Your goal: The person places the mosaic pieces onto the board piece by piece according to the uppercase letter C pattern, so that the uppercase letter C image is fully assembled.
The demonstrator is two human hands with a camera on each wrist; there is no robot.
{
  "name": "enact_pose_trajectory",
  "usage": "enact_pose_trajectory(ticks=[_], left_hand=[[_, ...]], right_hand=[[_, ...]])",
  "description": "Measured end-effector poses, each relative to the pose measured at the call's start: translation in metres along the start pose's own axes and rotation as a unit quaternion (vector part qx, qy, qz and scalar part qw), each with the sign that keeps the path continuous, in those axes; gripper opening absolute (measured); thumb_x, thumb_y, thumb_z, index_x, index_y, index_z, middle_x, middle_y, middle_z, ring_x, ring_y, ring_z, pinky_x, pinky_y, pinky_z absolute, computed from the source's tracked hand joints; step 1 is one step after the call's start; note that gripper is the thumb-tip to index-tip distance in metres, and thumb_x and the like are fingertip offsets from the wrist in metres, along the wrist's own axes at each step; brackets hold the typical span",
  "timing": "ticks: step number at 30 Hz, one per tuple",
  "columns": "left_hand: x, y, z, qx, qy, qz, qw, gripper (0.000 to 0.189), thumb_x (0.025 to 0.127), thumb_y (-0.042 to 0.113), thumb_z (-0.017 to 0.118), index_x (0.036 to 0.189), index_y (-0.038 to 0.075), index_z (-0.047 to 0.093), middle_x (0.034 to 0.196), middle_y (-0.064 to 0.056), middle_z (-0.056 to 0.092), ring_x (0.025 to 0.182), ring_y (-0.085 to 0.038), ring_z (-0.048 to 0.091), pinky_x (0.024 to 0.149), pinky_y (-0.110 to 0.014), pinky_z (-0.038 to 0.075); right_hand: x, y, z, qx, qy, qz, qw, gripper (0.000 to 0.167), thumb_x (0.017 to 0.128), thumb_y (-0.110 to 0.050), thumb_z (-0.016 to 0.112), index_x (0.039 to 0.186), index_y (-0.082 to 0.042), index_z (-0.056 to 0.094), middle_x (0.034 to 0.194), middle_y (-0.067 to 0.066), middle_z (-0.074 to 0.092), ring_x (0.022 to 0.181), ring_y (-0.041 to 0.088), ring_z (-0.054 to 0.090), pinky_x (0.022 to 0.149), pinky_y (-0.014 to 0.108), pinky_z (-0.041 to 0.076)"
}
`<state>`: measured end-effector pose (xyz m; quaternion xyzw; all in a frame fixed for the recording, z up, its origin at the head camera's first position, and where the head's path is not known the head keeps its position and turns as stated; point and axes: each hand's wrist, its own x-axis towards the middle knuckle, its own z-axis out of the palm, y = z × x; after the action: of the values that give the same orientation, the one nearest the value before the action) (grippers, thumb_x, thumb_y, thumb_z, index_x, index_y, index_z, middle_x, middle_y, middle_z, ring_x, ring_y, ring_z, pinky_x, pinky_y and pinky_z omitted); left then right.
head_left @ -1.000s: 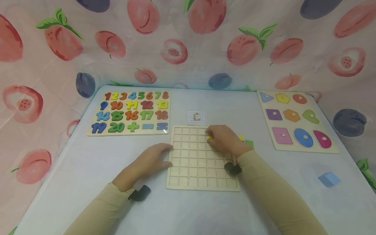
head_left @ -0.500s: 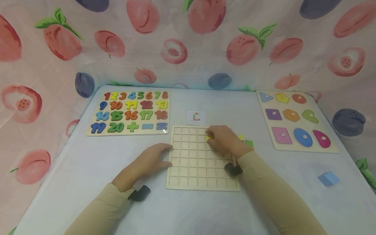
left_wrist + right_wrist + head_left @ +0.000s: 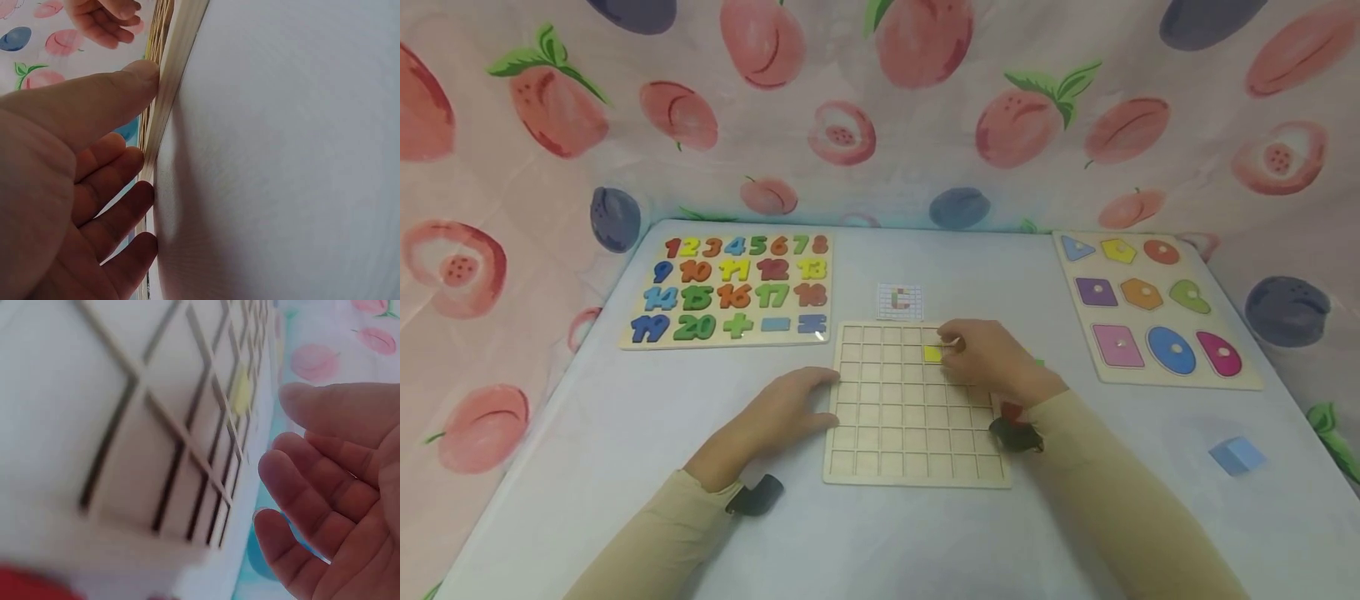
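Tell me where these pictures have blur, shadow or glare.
Right wrist: near part of the grid board and a red patch blurred; left wrist: soft shadow on the white tabletop; head: small glint at lower right of the number board.

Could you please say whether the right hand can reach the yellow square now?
Probably yes: the right hand is just beside the yellow square, looks empty, and nothing visible on the grid board stands between them.

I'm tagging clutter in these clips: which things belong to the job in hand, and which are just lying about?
Seemingly part of the job:
grid board
yellow tile in it
left hand, at the board's edge
right hand, beside the tile
pattern card, probably the guide

Seemingly just lying about:
number board
shape board
blue block
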<state>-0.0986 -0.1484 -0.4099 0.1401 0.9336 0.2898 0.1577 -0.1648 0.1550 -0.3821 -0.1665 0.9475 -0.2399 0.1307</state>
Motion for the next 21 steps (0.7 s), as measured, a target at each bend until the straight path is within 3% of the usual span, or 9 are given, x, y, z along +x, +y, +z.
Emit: enact_pose_trajectory(ticks=[11, 21], left_hand=[[0.000, 0.000, 0.000, 0.008, 0.001, 0.004, 1.0000, 0.062, 0.086, 0.020, 0.081, 0.141, 0.006, 0.055, 0.143, -0.012, 0.054, 0.137, -0.031, 0.045, 0.114, -0.048, 0.035], [0.000, 0.000, 0.000, 0.007, 0.000, 0.000, 1.0000, 0.062, 0.086, 0.020, 0.080, 0.141, 0.006, 0.055, 0.143, -0.011, 0.054, 0.137, -0.031, 0.044, 0.114, -0.048, 0.035]], right_hand=[[-0.026, 0.028, -0.020, 0.009, 0.005, 0.076, 0.9971, 0.046, 0.094, -0.019, 0.064, 0.138, -0.006, 0.058, 0.130, 0.014, 0.062, 0.118, 0.035, 0.057, 0.101, 0.055, 0.047], [-0.047, 0.062, -0.021, -0.008, 0.018, 0.062, 0.9979, 0.047, 0.093, -0.017, 0.070, 0.134, 0.001, 0.059, 0.126, 0.020, 0.063, 0.115, 0.038, 0.057, 0.098, 0.056, 0.049]])
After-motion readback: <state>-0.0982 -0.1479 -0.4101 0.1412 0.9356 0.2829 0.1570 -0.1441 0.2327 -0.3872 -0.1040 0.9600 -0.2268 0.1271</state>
